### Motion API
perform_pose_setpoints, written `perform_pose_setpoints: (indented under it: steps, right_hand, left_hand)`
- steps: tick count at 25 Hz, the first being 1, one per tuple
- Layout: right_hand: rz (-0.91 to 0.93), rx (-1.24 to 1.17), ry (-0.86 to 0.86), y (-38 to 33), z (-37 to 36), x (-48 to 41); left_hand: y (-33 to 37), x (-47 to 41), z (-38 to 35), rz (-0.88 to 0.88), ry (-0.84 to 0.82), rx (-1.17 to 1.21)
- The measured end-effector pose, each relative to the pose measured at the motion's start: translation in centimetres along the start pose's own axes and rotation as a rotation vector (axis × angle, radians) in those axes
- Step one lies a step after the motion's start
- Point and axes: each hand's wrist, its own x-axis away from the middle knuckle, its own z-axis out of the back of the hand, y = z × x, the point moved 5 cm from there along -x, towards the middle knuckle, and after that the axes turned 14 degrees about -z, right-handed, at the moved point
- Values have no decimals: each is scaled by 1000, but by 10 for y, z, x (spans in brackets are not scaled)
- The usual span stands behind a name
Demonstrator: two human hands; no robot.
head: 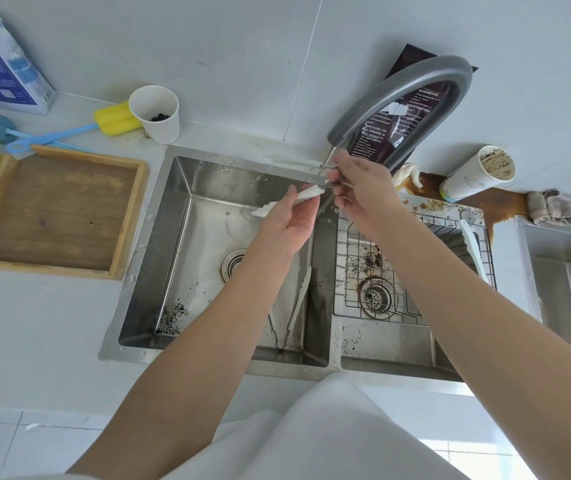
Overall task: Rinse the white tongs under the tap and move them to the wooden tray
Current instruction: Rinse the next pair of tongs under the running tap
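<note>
As the rinse goes on at a double sink (161, 254), a person holds the tongs (306, 194) crosswise just below the spout of the tap (381, 91), over the back of the left basin. The left hand (287, 223) pinches a white arm between thumb and fingers. The right hand (360, 192) curls round the bare metal end, close under the nozzle. Whether water is running cannot be told for certain; a pale streak along the back rim may be spray.

Done well, this step probably means turning the tongs slowly in the stream and letting the arms spread so that water reaches their inner faces. The rough tip should also pass under the stream, as grit would lodge there. Keeping them low over the basin should limit splashing. A shake before the carry would spare the tray (131, 220), which sits on the counter left of the sink, well apart from both hands. Wet plastic is likely slippery, so a firm pinch seems wise.

The tongs are slim, with white arms that end in a jagged-looking tip and join thin steel at the far end. The tap is a matt grey hoop. The sink is brushed steel, flecked with dark grounds. The tray is a shallow square of pale wood with a darker, worn floor. A second pair (299, 299) lies in the left basin, and a third pair (471, 244) rests on the wire rack (353, 251) in the right one.
</note>
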Motion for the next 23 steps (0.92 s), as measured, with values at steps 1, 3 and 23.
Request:
perform_pose_setpoints:
  steps: [1, 3, 23]
  right_hand:
    - [16, 9, 5, 4, 8, 3]
    - [36, 37, 51, 12, 23, 8]
    - [-1, 540, 241, 112, 53, 23]
  left_hand:
    - [-1, -1, -1, -1, -16, -9]
    - [-2, -3, -2, -15, -47, -79]
    - [6, -8, 32, -407, -396, -1302]
